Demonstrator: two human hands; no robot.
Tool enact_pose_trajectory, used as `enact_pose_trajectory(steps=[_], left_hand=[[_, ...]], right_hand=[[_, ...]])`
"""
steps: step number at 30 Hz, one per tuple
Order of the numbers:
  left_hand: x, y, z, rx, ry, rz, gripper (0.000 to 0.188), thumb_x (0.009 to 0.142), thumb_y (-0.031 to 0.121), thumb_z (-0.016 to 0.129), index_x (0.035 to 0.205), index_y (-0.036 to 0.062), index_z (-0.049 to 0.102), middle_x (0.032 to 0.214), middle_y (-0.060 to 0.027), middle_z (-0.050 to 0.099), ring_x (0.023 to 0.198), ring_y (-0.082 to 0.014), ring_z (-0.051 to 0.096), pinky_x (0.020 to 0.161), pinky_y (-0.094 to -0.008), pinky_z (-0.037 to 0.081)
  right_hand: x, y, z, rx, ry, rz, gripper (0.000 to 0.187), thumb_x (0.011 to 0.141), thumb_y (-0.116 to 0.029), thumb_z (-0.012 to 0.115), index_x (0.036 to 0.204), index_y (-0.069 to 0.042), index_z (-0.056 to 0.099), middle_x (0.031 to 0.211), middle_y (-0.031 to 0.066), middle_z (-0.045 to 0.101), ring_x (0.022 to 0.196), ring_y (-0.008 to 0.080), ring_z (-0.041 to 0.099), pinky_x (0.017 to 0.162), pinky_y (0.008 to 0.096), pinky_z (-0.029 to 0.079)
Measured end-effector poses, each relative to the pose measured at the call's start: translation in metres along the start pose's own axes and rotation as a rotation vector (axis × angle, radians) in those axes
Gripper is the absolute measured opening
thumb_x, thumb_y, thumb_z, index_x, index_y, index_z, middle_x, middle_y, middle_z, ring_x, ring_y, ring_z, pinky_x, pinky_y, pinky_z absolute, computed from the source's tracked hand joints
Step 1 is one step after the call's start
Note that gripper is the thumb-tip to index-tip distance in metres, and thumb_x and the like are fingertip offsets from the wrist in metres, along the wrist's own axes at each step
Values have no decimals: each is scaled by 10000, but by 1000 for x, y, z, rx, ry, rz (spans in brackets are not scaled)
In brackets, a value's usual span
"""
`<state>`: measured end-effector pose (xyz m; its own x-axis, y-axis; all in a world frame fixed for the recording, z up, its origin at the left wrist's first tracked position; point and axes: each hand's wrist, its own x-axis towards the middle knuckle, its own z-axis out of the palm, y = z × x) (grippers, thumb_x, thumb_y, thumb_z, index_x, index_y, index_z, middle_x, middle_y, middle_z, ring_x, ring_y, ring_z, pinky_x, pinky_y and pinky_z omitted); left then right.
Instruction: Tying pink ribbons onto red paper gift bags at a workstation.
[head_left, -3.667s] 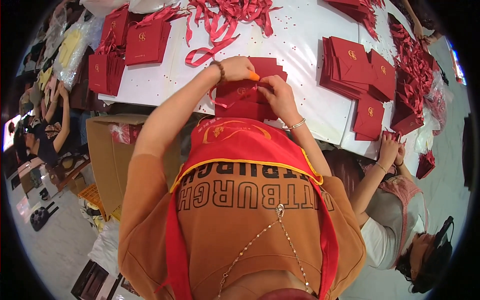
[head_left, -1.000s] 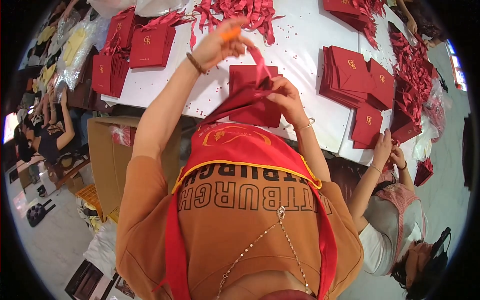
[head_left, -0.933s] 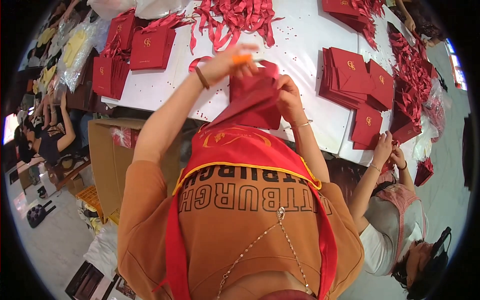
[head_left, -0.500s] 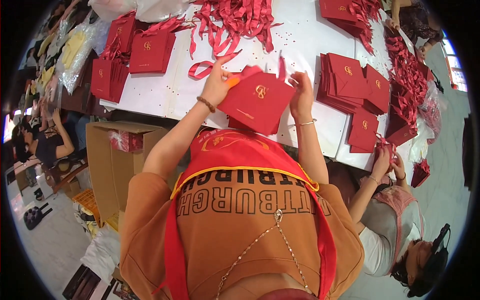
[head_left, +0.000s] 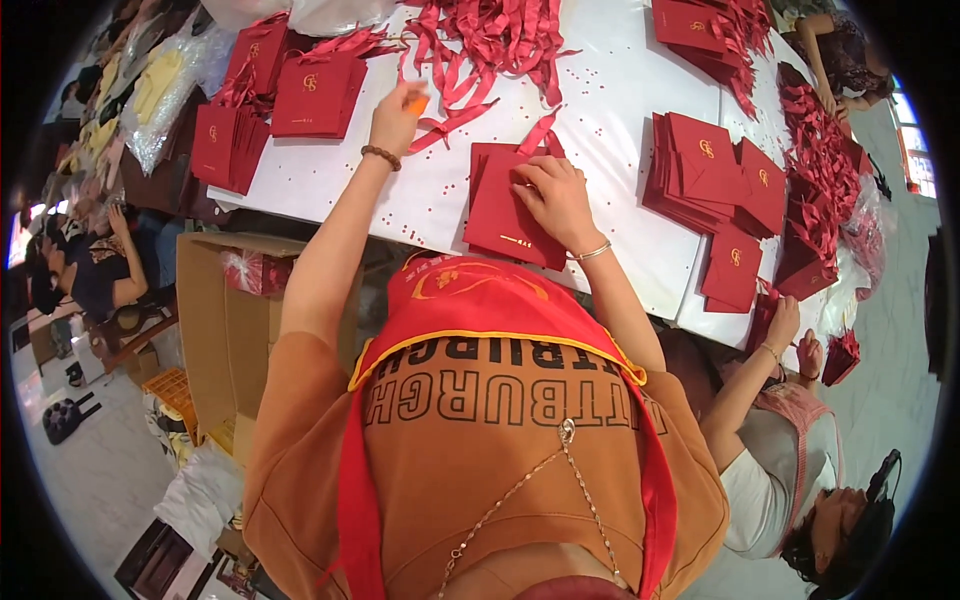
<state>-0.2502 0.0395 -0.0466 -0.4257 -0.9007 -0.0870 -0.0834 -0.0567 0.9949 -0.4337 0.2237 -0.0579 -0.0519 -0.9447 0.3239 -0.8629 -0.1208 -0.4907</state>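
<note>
Red ribbon (head_left: 455, 118) is pinched at its end by the left hand (head_left: 396, 103), the strip trailing to that hand's right. Further right, nearer the body, the red folder (head_left: 500, 205) is pressed flat under the open right hand (head_left: 553, 195).

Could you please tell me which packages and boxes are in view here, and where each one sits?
Flat red folded package: table centre, under the right hand.
Stack of red packages: table right, small gold emblems.
Red packages: table top left.
Open brown cardboard box: below the table edge, left.
</note>
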Motion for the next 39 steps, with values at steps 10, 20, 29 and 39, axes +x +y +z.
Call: enact_pose_trajectory(steps=[10,20,29,39], left_hand=[[-15,-57,-7,1180,-8,596,133,765,168,586,879,115,631,912,-35,620,857,-236,553,747,-402,382],[-47,8,9,-30,-237,-192,244,776,-56,440,966,37,560,797,-59,595,500,-47,468,436,-163,356],[-76,7,55,246,-309,-139,149,840,114,538,945,25,593,710,-53,613,604,-121,554,530,-247,422],[-79,3,64,516,-222,111,103,764,76,610,831,-3,605,743,-97,633,644,-147,584,599,-262,453]], right_hand=[[2,2,3,-125,-29,163,334,713,-256,658,1014,-124,594,967,42,558,896,237,510,761,376,369],[19,-3,-21,128,-237,306,327,698,-289,676,965,-107,622,863,79,615,819,250,572,715,359,426],[26,0,-22,269,-467,561,414,711,-344,682,1034,-92,618,846,83,646,781,197,616,698,299,457],[28,-5,-27,265,-487,566,424,729,-360,667,1088,-142,608,882,81,650,810,204,615,728,306,454]])
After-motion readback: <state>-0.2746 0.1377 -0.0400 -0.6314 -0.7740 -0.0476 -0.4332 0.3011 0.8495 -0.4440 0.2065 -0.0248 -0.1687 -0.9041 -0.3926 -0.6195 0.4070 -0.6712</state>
